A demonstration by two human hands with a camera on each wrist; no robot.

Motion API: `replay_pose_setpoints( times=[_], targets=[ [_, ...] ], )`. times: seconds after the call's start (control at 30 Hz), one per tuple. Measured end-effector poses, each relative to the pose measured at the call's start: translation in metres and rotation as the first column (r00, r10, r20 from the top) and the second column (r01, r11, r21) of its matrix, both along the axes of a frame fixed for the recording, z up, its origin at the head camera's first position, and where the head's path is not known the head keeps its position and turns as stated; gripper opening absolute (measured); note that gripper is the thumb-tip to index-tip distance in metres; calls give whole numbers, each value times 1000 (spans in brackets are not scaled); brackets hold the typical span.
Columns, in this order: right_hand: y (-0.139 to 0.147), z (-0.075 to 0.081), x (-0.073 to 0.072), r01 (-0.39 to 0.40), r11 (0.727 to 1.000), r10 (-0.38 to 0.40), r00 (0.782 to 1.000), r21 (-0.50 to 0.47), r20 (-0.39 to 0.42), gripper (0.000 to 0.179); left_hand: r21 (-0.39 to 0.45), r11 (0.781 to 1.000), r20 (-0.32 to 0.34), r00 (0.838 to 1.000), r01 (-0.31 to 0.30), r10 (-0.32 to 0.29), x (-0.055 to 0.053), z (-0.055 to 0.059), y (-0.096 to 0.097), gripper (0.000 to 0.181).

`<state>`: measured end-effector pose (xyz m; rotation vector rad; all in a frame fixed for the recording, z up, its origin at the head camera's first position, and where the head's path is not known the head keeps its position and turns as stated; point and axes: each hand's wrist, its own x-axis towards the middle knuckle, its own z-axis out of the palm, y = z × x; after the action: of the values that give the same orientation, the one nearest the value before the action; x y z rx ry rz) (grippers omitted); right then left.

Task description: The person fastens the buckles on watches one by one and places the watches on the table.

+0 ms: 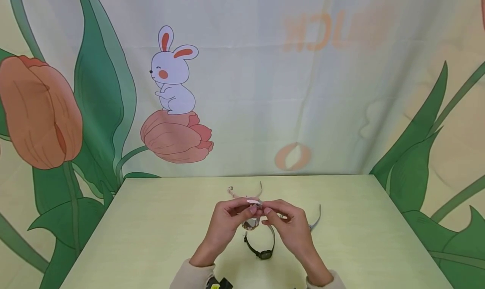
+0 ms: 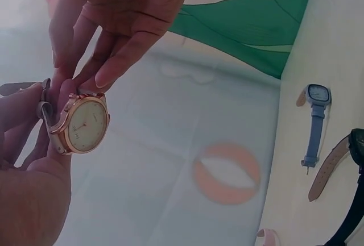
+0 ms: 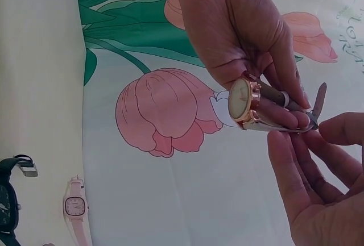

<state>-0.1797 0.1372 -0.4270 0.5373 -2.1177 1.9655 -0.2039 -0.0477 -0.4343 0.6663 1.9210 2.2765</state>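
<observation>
Grip, two-handed: left hand [image 1: 223, 222] and right hand [image 1: 294, 226], fingers pinched on the strap [image 3: 266, 125] of a rose-gold watch [image 2: 87, 125], raised over the worktop [image 1: 151, 238]. Black watch [image 1: 266, 254]: below the grip, nearer the person. Pink watch [image 3: 75, 205]: beyond it. Blue watch [image 2: 317, 126]: to its right. Step in hand, apparently: working the clasp [image 3: 313, 121]; whether fastened, cannot tell. Next move calls for steady, fine finger control.
</observation>
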Motion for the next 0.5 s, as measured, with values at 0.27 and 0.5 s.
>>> replay_pose_setpoints(
  times=[0.27,0.5],
  targets=[
    [-1,5,0,63,998,-63,997,-5,35,21,-52,998,-13,1000,22,-22,1,3,-1,35],
    [-4,6,-1,137,991,-137,986,7,91,21,-53,998,-22,1000,21,-22,3,4,2,34]
  ],
)
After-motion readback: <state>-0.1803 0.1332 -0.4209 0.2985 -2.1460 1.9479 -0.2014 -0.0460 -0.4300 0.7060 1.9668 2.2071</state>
